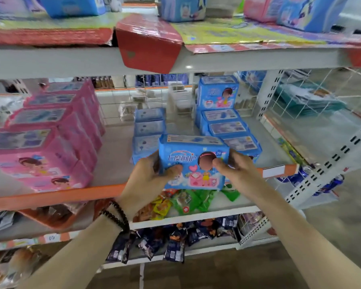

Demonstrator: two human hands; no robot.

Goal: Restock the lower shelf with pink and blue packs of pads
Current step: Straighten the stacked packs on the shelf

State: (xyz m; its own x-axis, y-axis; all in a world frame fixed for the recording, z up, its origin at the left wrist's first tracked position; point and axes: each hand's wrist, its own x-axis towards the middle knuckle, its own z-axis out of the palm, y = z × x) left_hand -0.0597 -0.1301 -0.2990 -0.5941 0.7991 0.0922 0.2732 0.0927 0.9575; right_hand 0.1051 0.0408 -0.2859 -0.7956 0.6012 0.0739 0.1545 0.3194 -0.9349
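A blue pack of pads (pixel 193 161) is held upright at the front edge of the shelf (pixel 75 192), just above its orange lip. My left hand (pixel 148 180) grips its left end and my right hand (pixel 236 170) grips its right end. Behind it, a row of blue packs (pixel 149 127) runs toward the back. A second, taller stack of blue packs (pixel 223 119) stands to the right. Rows of pink packs (pixel 40 142) fill the shelf's left side.
The upper shelf (pixel 50 61) carries more blue and pink packs, and a red cardboard flap (pixel 148 51) hangs over its edge. Snack bags (pixel 188 201) lie on the shelves below. A white perforated upright (pixel 267 94) and wire mesh (pixel 321 94) bound the right side.
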